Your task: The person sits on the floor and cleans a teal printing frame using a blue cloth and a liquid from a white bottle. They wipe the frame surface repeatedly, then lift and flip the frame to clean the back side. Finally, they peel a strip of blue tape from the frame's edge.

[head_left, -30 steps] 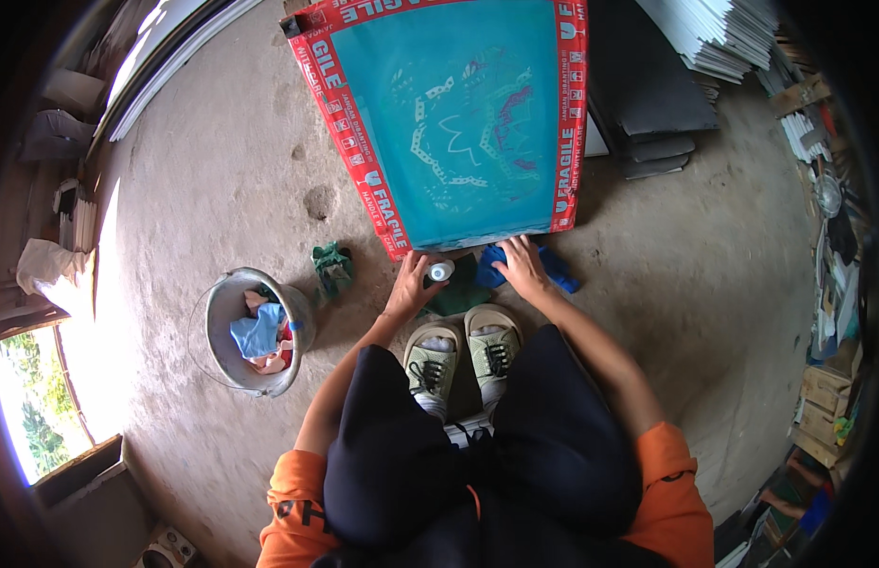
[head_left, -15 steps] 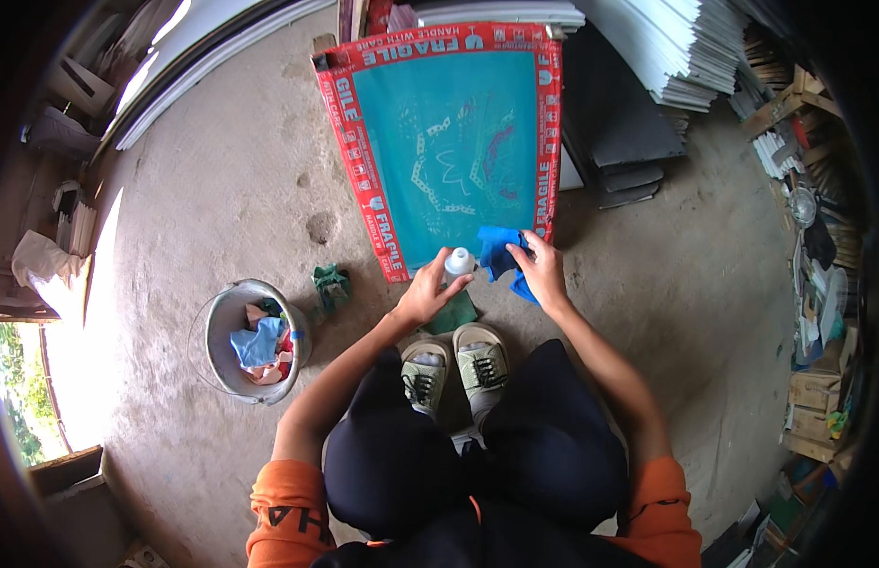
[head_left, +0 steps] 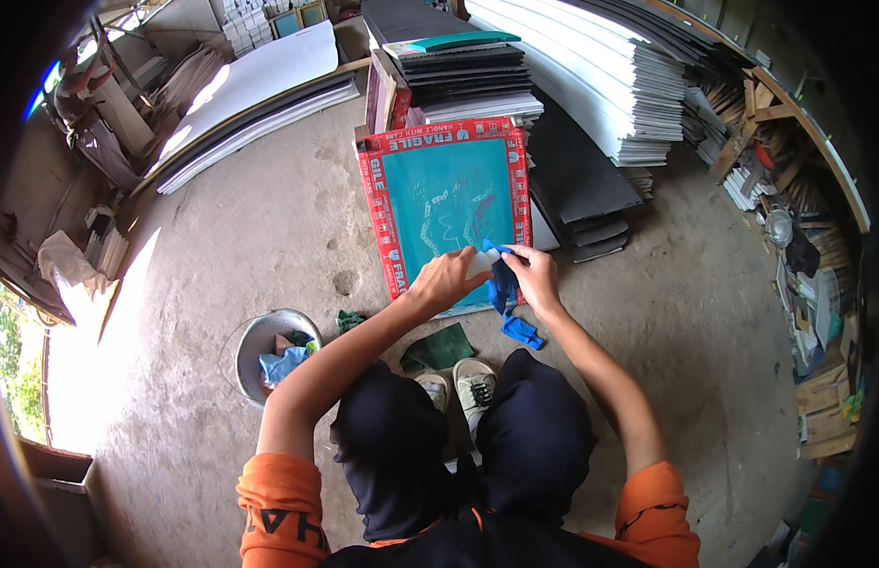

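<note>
Our left hand [head_left: 446,281] is curled closed around a small whitish bottle [head_left: 481,264], tilted with its upper end toward our right hand [head_left: 537,277]. That one pinches a blue cloth [head_left: 502,290] between thumb and fingers, letting it hang; we cannot tell whether bottle and cloth touch. Both are in front of the lower part of a teal printing screen [head_left: 416,222] edged with red tape. Near our sandals [head_left: 476,393] lies a dark green cloth [head_left: 437,347]; a metal bucket [head_left: 249,348] stands to our left.

White capital lettering [head_left: 435,139] and a goblet sign [head_left: 396,256] stood on the red tape [head_left: 522,180] edging the teal screen [head_left: 425,180] before me; dark capital letters [head_left: 283,522] ran across my orange left sleeve [head_left: 280,476].
</note>
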`<state>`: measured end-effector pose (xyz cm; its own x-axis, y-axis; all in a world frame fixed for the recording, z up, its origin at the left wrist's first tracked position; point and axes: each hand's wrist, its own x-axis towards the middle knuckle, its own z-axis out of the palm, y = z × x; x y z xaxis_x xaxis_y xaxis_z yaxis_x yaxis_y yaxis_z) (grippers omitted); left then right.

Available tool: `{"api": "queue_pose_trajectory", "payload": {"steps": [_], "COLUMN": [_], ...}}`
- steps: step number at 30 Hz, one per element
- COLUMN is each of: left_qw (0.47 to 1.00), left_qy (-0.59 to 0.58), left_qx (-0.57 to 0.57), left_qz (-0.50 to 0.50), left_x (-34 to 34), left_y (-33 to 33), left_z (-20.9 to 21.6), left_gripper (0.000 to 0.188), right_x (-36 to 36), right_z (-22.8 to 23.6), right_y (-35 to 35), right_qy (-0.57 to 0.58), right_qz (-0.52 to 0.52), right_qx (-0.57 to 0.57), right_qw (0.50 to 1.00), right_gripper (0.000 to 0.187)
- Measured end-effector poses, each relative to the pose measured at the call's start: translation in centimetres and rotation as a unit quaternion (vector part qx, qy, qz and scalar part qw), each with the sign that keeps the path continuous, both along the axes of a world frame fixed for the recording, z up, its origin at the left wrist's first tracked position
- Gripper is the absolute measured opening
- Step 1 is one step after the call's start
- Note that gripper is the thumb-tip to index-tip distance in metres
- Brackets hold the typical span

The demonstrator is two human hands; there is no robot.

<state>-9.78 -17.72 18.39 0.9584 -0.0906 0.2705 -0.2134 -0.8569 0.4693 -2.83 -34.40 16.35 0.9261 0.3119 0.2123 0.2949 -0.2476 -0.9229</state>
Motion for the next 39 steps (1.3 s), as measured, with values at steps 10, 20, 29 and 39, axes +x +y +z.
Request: {"api": "queue_pose_trajectory", "payload": {"steps": [10,20,29,39], "left_qw": [0.971,0.990,0.976,0.966], "left_qy": [0.139,0.137,0.107,0.139], "left_qx": [0.192,0.003,-0.185,-0.216], "left_qz": [-0.030,-0.024,0.043,-0.008], "left_x": [0.7,1.8,-0.4,-1.4], "left_y": [-1.1,0.6,2.8,3.7], "left_z": [2.9,-3.3,-19.0,-25.0], "left_gripper": [0.046,0.055,0.047,0.038], "right_x": [-1.3,0.5,1.2,1.3], "right_z": [-2.8,-5.1,-15.2,-22.4], "right_y": [0.6,-1.3,-1.0,1.1], "right_qy": [0.122,0.186,0.237,0.175], "right_qz": [-0.028,0.005,0.078,0.136], "right_qx": [0.039,0.084,-0.056,-0.121], "right_qw": [0.991,0.979,0.967,0.968], "right_gripper": [0.023,0.022,0.024,0.022]}}
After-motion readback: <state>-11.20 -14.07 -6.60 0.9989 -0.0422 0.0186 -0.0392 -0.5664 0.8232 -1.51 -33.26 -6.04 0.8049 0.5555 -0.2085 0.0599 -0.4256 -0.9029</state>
